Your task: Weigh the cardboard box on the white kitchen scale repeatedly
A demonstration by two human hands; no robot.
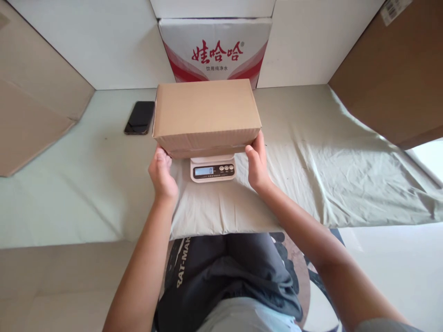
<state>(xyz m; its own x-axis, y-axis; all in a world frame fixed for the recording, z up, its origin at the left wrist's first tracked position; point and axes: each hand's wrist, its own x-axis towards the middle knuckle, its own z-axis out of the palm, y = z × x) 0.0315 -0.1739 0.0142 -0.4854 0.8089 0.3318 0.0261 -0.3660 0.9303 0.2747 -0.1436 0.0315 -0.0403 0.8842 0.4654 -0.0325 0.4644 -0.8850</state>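
Note:
A closed brown cardboard box (206, 113) sits over a small white digital scale (212, 169) whose display reads 0. My left hand (162, 174) grips the box's near left corner, with the fingers curled under its edge. My right hand (256, 163) holds the near right corner, thumb up against the side. Whether the box rests on the scale or hangs just above it I cannot tell.
A black phone (140, 117) lies to the left of the box. A red and white carton (215, 50) stands behind it. Brown cardboard sheets lean at the left (31, 101) and right (391, 69). A pale green cloth (328, 170) covers the surface.

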